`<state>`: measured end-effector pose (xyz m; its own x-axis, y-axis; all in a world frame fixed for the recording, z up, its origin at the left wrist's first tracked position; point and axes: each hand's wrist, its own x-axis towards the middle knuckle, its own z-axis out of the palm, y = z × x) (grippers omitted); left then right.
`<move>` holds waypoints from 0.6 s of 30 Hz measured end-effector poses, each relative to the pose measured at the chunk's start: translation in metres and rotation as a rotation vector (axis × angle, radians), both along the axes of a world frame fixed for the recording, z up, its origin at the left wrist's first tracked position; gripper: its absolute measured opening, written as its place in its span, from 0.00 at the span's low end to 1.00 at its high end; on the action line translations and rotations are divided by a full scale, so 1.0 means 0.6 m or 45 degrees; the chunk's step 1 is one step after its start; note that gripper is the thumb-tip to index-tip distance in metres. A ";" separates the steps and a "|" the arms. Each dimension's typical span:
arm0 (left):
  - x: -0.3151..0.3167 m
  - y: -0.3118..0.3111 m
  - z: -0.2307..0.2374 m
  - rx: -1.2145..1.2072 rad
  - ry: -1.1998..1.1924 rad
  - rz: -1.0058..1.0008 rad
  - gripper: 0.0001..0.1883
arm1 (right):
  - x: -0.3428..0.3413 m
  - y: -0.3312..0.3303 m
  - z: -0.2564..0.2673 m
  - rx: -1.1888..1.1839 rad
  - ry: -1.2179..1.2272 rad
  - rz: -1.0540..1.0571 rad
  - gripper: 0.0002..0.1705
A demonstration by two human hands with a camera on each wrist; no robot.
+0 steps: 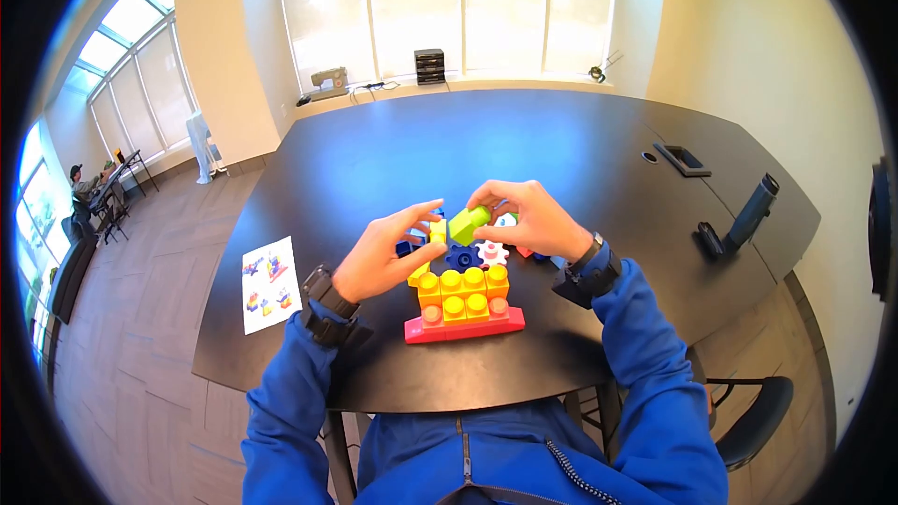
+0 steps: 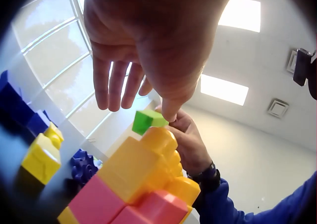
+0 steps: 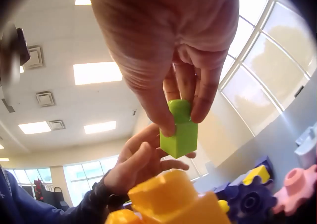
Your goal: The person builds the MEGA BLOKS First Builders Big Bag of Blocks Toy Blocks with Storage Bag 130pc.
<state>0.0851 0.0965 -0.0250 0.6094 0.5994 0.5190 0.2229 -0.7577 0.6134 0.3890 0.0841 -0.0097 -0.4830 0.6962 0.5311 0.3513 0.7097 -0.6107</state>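
My right hand (image 1: 531, 217) pinches a lime-green building block (image 3: 179, 137) by its stud, between thumb and fingers. The block hangs above the stacked toy blocks. Across the gap, my left hand (image 1: 379, 252) has its fingers extended and holds nothing, the palm facing the right hand. Below both hands stands a build of yellow-orange blocks (image 1: 463, 290) on a red-pink base (image 1: 465, 328) with slanted ends. Just behind it are a dark blue gear (image 3: 251, 200) and a pink gear (image 3: 297, 192). A loose-looking yellow block (image 2: 42, 159) shows beside dark blue blocks (image 2: 17, 100).
A printed sheet (image 1: 269, 285) with pictures of block builds lies left on the dark table (image 1: 402, 140). At the right are a black cylinder (image 1: 753, 210) and a square table insert (image 1: 683, 160). A chair (image 1: 762, 421) stands near the right edge. Another person sits far left.
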 end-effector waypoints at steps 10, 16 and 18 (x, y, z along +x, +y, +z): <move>-0.041 0.010 -0.005 -0.369 -0.353 -0.121 0.22 | 0.061 0.086 0.018 -0.010 -0.253 -0.251 0.17; -0.074 -0.001 -0.048 -0.607 -0.297 -0.207 0.23 | 0.117 0.165 -0.122 0.077 -0.806 -0.878 0.23; -0.074 -0.001 -0.057 -0.641 -0.255 -0.235 0.25 | 0.113 0.172 -0.121 0.007 -0.823 -0.886 0.24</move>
